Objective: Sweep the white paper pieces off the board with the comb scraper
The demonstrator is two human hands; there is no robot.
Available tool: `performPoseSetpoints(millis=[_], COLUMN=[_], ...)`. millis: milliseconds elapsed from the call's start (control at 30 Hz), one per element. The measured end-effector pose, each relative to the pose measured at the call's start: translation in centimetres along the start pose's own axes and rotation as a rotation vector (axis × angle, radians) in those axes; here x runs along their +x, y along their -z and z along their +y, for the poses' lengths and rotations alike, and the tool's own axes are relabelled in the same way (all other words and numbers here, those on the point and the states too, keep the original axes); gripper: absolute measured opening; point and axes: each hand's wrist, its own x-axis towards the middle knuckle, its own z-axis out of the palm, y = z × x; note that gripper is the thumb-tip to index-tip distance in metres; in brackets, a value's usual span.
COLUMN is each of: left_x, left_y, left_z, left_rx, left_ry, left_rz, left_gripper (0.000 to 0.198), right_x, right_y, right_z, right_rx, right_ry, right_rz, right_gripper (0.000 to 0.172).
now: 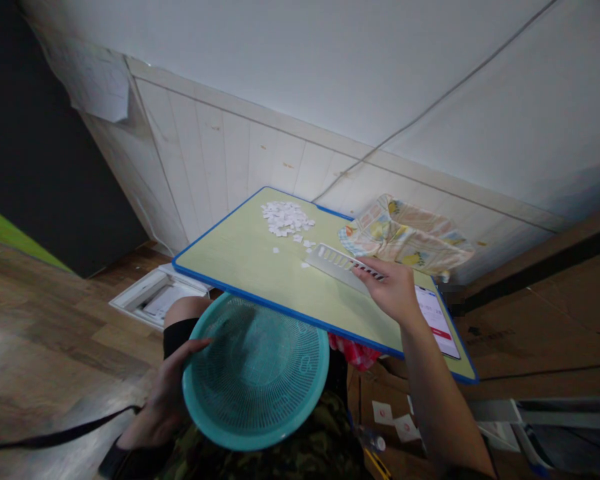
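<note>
My left hand [173, 377] grips the left rim of a round turquoise plastic colander [255, 437], its thumb over the edge. The colander sits tilted at my lap, just below the table's front edge, and nothing shows inside it. My right hand [393, 290] is closed around one end of a flat, pale slotted strip [327, 257]. That strip lies low over the table, its far end by a few loose white paper scraps [306, 265]. Farther back is a heap of small white paper pieces [285, 218].
The blue-edged, yellow-green table [230, 257] stands against a panelled wall. A patterned cloth [410, 230] lies at its back right, and a phone [437, 323] rests near the right edge. An open white box [153, 293] is on the floor at left; cardboard boxes [545, 327] stand right.
</note>
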Motion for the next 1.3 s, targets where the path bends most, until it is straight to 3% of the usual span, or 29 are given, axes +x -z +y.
performPoseSetpoints(millis=[333,467,667,967,1133,1300], left_x=[0.2,0.0,-0.3,1.0,0.9,0.6], left_y=[0.3,0.1,-0.1,1.0,0.9,0.7], left_z=[0.0,0.1,0.1,-0.3,-0.3,-0.2], left_rx=[-0.017,-0.009,-0.038,-0.059,-0.085,-0.070], left_ry=[-0.001,0.004,0.016,0.015,0.039,0.020], left_rz=[-0.001,0.010,-0.002,-0.042,-0.048,-0.055], left_gripper=[0.014,0.016,0.018,0.015,0.013,0.015], right_x=[0.9,2.3,3.8,1.6,0.4,-1.3], right_y=[-0.1,-1.5,-3.5,-1.6,-1.8,-0.6], right_z=[0.8,-0.3,-2.5,-3.5,-3.3,-4.5], right_rx=[-0.087,-0.113,-0.218,-0.074,-0.037,0.002], right_ry=[-0.062,-0.049,-0.006,-0.003,0.029,0.071], right_rz=[-0.003,0.002,-0.135,-0.109,-0.102,-0.109], right_gripper=[0.024,0.025,0.027,0.025,0.023,0.020])
